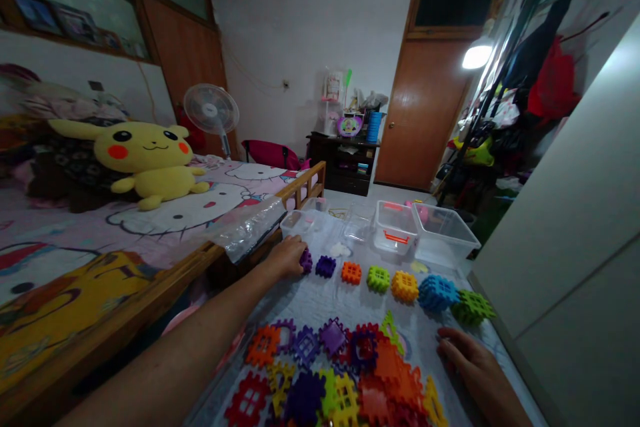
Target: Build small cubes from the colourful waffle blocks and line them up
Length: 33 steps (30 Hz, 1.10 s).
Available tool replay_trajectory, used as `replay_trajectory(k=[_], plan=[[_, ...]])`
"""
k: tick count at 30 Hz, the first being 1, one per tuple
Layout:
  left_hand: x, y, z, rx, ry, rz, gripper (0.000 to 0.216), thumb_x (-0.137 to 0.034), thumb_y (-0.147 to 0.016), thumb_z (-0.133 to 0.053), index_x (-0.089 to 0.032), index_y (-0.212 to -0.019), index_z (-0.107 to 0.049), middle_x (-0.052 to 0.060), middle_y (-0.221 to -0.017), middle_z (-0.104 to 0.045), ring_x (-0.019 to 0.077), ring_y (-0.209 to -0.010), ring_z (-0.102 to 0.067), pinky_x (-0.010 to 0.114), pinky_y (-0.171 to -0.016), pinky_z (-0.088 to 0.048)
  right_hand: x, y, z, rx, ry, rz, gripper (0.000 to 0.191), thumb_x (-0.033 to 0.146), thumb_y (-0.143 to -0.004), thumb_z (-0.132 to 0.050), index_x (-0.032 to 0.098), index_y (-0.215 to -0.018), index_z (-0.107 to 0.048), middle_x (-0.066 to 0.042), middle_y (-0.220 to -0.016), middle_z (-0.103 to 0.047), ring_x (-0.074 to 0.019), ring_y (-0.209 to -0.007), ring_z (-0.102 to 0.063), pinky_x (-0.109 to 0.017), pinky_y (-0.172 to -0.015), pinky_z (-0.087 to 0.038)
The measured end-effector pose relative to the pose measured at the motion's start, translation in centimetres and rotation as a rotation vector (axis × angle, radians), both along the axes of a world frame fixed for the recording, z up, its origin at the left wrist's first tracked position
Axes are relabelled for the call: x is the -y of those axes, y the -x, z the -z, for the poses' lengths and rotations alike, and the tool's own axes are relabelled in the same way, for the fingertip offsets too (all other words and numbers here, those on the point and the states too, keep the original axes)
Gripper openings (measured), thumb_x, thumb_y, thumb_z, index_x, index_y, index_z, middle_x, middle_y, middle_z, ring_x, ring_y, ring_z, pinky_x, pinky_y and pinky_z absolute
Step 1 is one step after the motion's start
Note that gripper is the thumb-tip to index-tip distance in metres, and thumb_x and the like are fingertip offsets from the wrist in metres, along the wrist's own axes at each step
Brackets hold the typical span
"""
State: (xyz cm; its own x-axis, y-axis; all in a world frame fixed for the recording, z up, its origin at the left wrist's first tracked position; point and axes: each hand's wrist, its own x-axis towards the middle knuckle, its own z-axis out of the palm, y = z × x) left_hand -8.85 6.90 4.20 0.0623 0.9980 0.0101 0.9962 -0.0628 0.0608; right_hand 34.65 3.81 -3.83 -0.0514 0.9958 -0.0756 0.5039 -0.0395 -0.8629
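My left hand (287, 257) reaches forward and grips a purple waffle-style interlocking block (306, 261), which is partly hidden by my fingers. A row of similar blocks runs to the right on a quilted grey mat (310, 300), among them a dark purple one (325, 266), an orange one (351, 273) and a blue assembled one (438, 293). Below the row lies a heap of multicoloured blocks (325, 373). My right hand (473, 363) rests on the mat beside that heap, holding nothing.
Transparent plastic storage boxes (395, 227) stand beyond the mat, with a wooden bed rail (150, 287) to the left. A bed with a Pikachu plush (145, 157) lies beyond the rail. A white wardrobe panel (565, 213) closes the right side.
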Motion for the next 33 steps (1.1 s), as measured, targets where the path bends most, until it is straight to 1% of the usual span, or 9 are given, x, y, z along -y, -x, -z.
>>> replay_trajectory(k=[5, 13, 17, 20, 22, 26, 28, 30, 33], plan=[[-0.7, 0.3, 0.7, -0.018, 0.013, -0.010, 0.037, -0.024, -0.064, -0.067, -0.019, -0.101, -0.065, 0.010, -0.112, -0.063, 0.0286, -0.110, -0.055, 0.035, -0.097, -0.043, -0.1, 0.0, 0.1, 0.030, 0.003, 0.014, 0.052, 0.059, -0.065, -0.060, 0.018, -0.095, -0.071, -0.006, -0.079, -0.074, -0.0242, -0.072, -0.068, -0.030, -0.064, -0.052], [-0.8, 0.3, 1.2, -0.008, 0.034, 0.000, 0.052, -0.023, -0.064, -0.070, -0.022, -0.115, -0.059, 0.008, -0.119, -0.064, 0.0280, -0.116, -0.053, 0.034, -0.097, -0.043, 0.1, 0.3, -0.1, 0.018, 0.026, 0.021, 0.055, 0.060, -0.063, -0.058, 0.017, -0.095, -0.070, -0.007, -0.077, -0.074, -0.0248, -0.070, -0.067, -0.031, -0.062, -0.052], [-0.4, -0.1, 0.8, -0.001, 0.020, 0.004, 0.057, -0.020, -0.063, -0.072, -0.021, -0.118, -0.058, 0.009, -0.123, -0.061, 0.0279, -0.117, -0.052, 0.035, -0.099, -0.042, 0.2, 0.2, -0.2, 0.036, 0.018, 0.023, 0.056, 0.060, -0.064, -0.057, 0.016, -0.096, -0.070, -0.007, -0.077, -0.073, -0.0242, -0.069, -0.066, -0.032, -0.062, -0.051], [0.2, -0.8, -0.4, 0.013, -0.002, 0.019, 0.060, -0.018, -0.061, -0.074, -0.018, -0.118, -0.058, 0.011, -0.125, -0.060, 0.0289, -0.118, -0.051, 0.036, -0.100, -0.041, 0.2, 0.1, -0.1, 0.036, 0.019, 0.021, 0.054, 0.059, -0.065, -0.058, 0.017, -0.098, -0.070, -0.006, -0.079, -0.073, -0.0242, -0.070, -0.066, -0.031, -0.063, -0.051], [1.0, -1.9, -1.5, 0.028, -0.031, 0.026, 0.058, -0.017, -0.063, -0.073, -0.016, -0.119, -0.058, 0.012, -0.126, -0.058, 0.0298, -0.120, -0.049, 0.038, -0.102, -0.039, 0.1, 0.1, -0.1, 0.026, 0.022, 0.023, 0.053, 0.058, -0.065, -0.060, 0.017, -0.097, -0.070, -0.006, -0.079, -0.074, -0.0242, -0.069, -0.066, -0.031, -0.062, -0.051], [4.0, -5.2, -3.1, 0.086, -0.088, 0.054, 0.044, -0.018, -0.079, -0.059, -0.018, -0.123, -0.055, 0.011, -0.127, -0.058, 0.0263, -0.120, -0.049, 0.038, -0.104, -0.038, 0.0, 0.1, 0.0, -0.014, 0.013, 0.021, 0.049, 0.056, -0.064, -0.062, 0.018, -0.094, -0.072, -0.006, -0.077, -0.074, -0.0248, -0.070, -0.067, -0.031, -0.061, -0.051], [6.0, -7.0, -2.8, 0.123, -0.067, 0.103, 0.037, -0.019, -0.083, -0.056, -0.021, -0.120, -0.058, 0.007, -0.122, -0.062, 0.0224, -0.116, -0.053, 0.034, -0.102, -0.039, 0.1, 0.1, 0.1, -0.025, -0.003, 0.021, 0.047, 0.054, -0.064, -0.063, 0.018, -0.093, -0.072, -0.006, -0.080, -0.075, -0.0255, -0.074, -0.068, -0.031, -0.063, -0.051], [8.0, -8.4, -1.9, 0.163, -0.015, 0.154, 0.037, -0.016, -0.083, -0.055, -0.022, -0.118, -0.059, 0.005, -0.119, -0.065, 0.0198, -0.112, -0.057, 0.030, -0.099, -0.043, 0.1, 0.1, 0.2, -0.025, -0.007, 0.021, 0.047, 0.053, -0.064, -0.064, 0.018, -0.094, -0.072, -0.006, -0.078, -0.074, -0.0257, -0.075, -0.068, -0.031, -0.062, -0.051], [10.6, -9.1, -0.3, 0.224, 0.069, 0.153, 0.039, -0.007, -0.081, -0.048, -0.020, -0.116, -0.062, 0.007, -0.116, -0.067, 0.0211, -0.110, -0.058, 0.033, -0.097, -0.045, 0.0, -0.1, 0.5, -0.022, 0.008, 0.023, 0.050, 0.055, -0.065, -0.062, 0.017, -0.096, -0.071, -0.006, -0.074, -0.074, -0.0250, -0.071, -0.067, -0.031, -0.060, -0.050]])
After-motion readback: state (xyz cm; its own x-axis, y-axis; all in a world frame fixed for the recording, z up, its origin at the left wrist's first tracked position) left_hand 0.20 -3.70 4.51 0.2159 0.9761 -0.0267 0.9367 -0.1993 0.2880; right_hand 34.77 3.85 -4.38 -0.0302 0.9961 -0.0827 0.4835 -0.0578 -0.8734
